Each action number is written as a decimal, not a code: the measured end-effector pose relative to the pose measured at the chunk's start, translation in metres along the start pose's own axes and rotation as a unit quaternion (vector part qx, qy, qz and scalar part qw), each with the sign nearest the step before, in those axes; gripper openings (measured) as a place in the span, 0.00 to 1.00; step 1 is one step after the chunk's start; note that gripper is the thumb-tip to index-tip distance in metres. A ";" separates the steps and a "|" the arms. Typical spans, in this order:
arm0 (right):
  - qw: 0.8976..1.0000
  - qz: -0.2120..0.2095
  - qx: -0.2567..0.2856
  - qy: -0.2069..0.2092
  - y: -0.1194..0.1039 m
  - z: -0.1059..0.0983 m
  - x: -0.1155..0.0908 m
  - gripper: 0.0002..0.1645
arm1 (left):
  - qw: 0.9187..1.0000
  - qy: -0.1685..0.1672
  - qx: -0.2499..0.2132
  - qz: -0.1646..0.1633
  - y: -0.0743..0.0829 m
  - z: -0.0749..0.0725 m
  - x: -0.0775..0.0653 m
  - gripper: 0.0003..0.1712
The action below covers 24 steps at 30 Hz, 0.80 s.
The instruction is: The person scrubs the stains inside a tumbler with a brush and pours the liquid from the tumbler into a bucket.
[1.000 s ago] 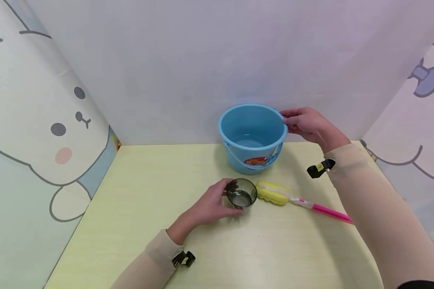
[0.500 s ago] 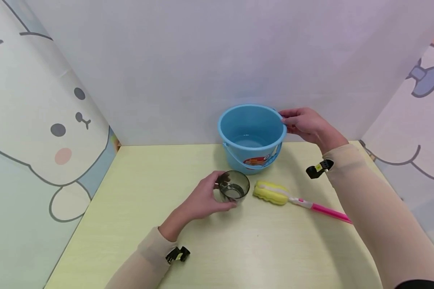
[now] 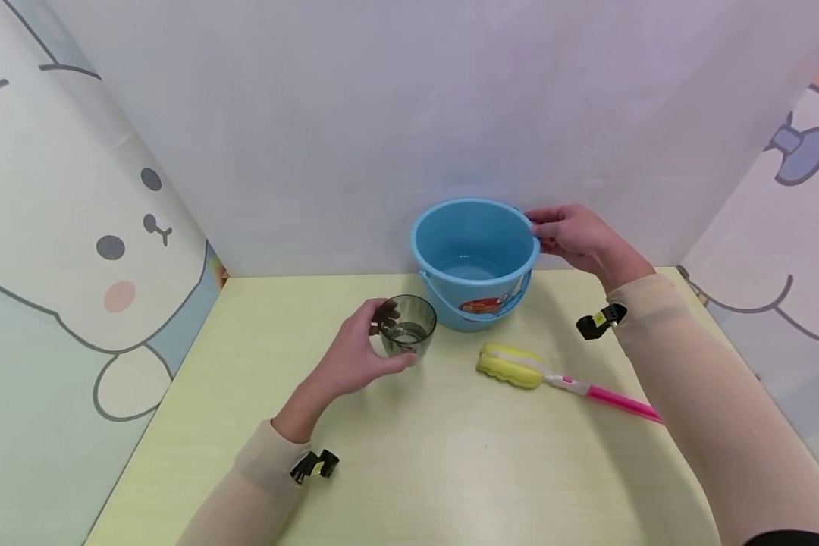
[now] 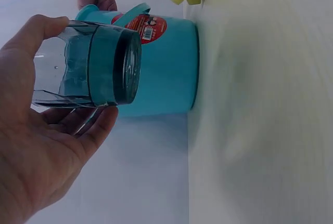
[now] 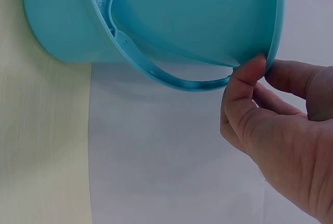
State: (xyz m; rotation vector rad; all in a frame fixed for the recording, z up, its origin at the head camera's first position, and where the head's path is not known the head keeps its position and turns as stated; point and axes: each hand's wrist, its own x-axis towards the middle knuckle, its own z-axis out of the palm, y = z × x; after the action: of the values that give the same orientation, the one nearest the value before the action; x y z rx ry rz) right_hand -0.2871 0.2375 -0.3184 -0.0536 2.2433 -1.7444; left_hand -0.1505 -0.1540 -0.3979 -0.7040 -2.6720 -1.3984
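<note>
My left hand (image 3: 355, 353) grips a smoky grey glass (image 3: 411, 327) by its side, thumb on the near side and fingers behind. The left wrist view shows the glass (image 4: 99, 65) clear of the tabletop, its thick base facing the table. A blue bucket (image 3: 460, 303) stands upright just beyond and to the right of it, handle lowered at the front. At the bucket's right rim, my right hand (image 3: 580, 235) pinches the edge between thumb and fingers, close to where the handle joins, as the right wrist view shows.
A sponge brush (image 3: 512, 364) with a yellow head and pink handle lies in front of the bucket, its end hidden under the right sleeve. A pale wall (image 3: 314, 152) rises behind the table (image 3: 409, 470); cartoon-printed panels flank both sides.
My left hand has carried the glass left and away from me, from beside the sponge brush to the bucket's near left. The right hand still pinches the bucket's rim.
</note>
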 end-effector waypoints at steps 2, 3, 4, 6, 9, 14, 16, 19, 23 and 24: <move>1.000 0.000 0.000 0.001 0.000 0.001 0.000 0.32 | 1.000 0.010 0.003 -0.002 -0.001 -0.005 0.002 0.51; 1.000 0.000 0.000 0.002 0.000 0.001 0.000 0.32 | 1.000 0.014 0.004 -0.004 -0.001 -0.008 0.003 0.51; 1.000 0.001 0.000 0.003 0.000 0.002 0.000 0.32 | 1.000 0.018 0.003 -0.005 -0.001 -0.011 0.004 0.51; 1.000 0.002 0.000 0.005 0.000 0.002 0.001 0.32 | 1.000 0.024 0.002 -0.010 -0.001 -0.016 0.006 0.51; 1.000 0.003 -0.001 0.006 -0.001 0.003 0.001 0.32 | 0.999 0.033 0.003 -0.014 -0.002 -0.023 0.010 0.51; 1.000 0.004 -0.003 0.007 -0.002 0.004 0.000 0.32 | 0.999 0.041 0.007 -0.018 -0.004 -0.033 0.017 0.51; 1.000 0.004 -0.003 0.007 -0.002 0.005 0.000 0.32 | 0.999 0.044 0.005 -0.019 -0.005 -0.037 0.021 0.52; 1.000 0.002 -0.003 0.006 -0.003 0.005 -0.001 0.32 | 0.999 0.048 -0.001 -0.019 -0.006 -0.042 0.026 0.52; 1.000 0.000 -0.005 0.007 -0.003 0.006 -0.001 0.32 | 0.998 0.055 -0.002 -0.016 -0.005 -0.049 0.034 0.52; 1.000 0.000 -0.005 0.007 -0.003 0.006 -0.002 0.32 | 0.998 0.056 -0.001 -0.016 -0.005 -0.051 0.036 0.51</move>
State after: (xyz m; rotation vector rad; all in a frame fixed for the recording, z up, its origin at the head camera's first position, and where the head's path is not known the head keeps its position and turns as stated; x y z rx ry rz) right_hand -0.2845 0.2316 -0.3169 -0.0437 2.2610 -1.7400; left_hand -0.1930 -0.1832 -0.3627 -0.5682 -2.6072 -1.4035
